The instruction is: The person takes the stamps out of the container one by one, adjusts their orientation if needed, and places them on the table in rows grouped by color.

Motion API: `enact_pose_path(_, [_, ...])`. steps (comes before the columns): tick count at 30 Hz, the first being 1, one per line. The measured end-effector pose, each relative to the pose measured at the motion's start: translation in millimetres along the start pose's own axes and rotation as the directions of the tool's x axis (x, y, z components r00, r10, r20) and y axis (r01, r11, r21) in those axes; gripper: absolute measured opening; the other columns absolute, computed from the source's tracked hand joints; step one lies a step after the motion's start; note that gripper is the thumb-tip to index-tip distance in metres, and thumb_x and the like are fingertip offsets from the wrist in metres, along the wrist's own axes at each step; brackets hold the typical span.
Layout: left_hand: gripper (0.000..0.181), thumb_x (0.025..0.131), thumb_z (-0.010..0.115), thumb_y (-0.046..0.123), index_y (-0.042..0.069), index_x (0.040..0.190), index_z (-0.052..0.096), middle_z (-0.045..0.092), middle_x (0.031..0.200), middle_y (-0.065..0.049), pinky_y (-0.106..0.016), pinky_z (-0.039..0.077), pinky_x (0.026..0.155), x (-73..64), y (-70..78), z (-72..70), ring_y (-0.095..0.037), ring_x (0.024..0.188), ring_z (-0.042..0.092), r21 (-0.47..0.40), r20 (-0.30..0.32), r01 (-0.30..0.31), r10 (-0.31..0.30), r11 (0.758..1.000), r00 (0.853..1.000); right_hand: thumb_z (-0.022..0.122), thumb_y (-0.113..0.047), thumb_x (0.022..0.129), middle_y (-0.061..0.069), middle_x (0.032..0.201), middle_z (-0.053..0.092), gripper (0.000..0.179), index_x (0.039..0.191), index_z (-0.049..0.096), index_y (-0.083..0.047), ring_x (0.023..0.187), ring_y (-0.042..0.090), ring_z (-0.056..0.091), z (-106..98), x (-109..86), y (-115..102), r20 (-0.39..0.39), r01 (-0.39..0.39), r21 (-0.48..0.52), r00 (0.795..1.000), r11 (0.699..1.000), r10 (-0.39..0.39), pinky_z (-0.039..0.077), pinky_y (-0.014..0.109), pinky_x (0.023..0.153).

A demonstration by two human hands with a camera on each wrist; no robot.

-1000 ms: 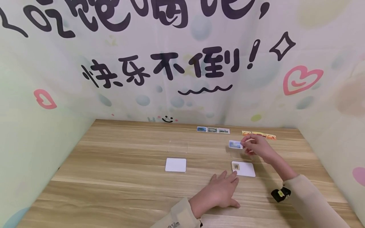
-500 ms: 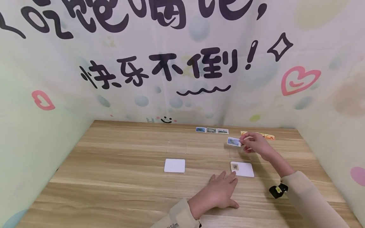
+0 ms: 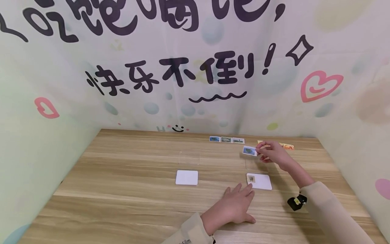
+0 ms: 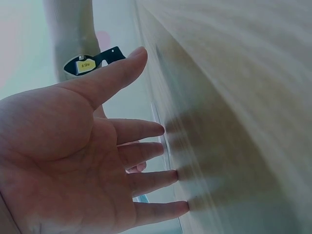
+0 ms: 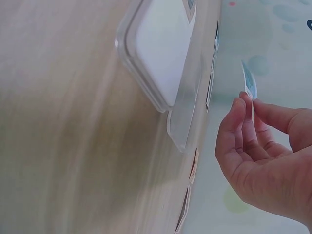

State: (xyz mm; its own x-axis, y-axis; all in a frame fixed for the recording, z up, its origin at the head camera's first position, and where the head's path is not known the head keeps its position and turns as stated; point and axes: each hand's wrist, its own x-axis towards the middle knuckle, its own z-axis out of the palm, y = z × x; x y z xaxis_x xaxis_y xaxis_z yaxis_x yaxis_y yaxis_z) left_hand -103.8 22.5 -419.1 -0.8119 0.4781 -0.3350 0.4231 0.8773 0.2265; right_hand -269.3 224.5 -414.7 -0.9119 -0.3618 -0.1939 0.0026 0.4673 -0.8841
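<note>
My right hand (image 3: pixel 274 156) pinches a blue postage stamp (image 3: pixel 249 151) by its right edge, with a green shape in its picture. In the right wrist view the stamp (image 5: pixel 249 80) stands up between thumb and fingertips, off the table. Below it lies a white card (image 3: pixel 262 181) in a clear plastic case, a small brown stamp (image 3: pixel 251 178) at its upper left corner. My left hand (image 3: pixel 237 205) rests on the table with its fingers spread, one fingertip at the card's lower left edge. Its fingertips touch the wood in the left wrist view, and the palm (image 4: pixel 58 161) holds nothing.
A second white card (image 3: pixel 187 177) lies to the left, with a clear cover (image 3: pixel 189 158) behind it. At the back are a row of three stamps (image 3: pixel 226 139) and some orange stamps (image 3: pixel 288 146), partly behind the right hand. A printed curtain (image 3: pixel 137 112) borders the table.
The right hand has lifted the blue stamp slightly and turned its face, so its picture shows more clearly. The left hand has stayed in place.
</note>
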Motion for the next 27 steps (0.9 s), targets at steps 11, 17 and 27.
enact_pose_path(11, [0.085,0.091,0.073,0.062,0.025,0.162,0.044,0.024,0.173,0.014,-0.046,0.038,0.121,0.5,-0.2,-0.1,-0.017,0.158,0.030,0.009,-0.002,-0.004,0.004,1.000,1.000,0.059,-0.011,0.108,0.008,0.094,0.071,0.029,0.125,0.055,0.012,0.076,0.015,0.065,2,6.6,-1,-0.005,0.003,-0.006,1.000,1.000,-0.003,0.061,0.029,0.071])
enact_pose_path(17, [0.085,0.091,0.073,0.062,0.024,0.162,0.044,0.025,0.173,0.014,-0.046,0.038,0.121,0.5,-0.4,0.7,-0.017,0.157,0.030,0.015,-0.007,-0.008,0.008,1.000,1.000,0.059,-0.013,0.108,0.009,0.096,0.073,0.032,0.126,0.056,0.013,0.077,0.014,0.065,2,9.0,-3,-0.005,0.007,-0.015,1.000,1.000,-0.007,0.061,0.029,0.071])
enact_pose_path(27, [0.086,0.091,0.073,0.062,0.024,0.162,0.043,0.024,0.173,0.013,-0.046,0.038,0.121,0.4,-1.0,1.1,-0.018,0.158,0.030,0.023,-0.011,-0.019,0.019,1.000,1.000,0.058,-0.012,0.109,0.013,0.100,0.072,0.030,0.126,0.055,0.012,0.080,0.016,0.065,3,16.0,-7,0.015,0.020,-0.008,1.000,1.000,-0.020,0.061,0.030,0.073])
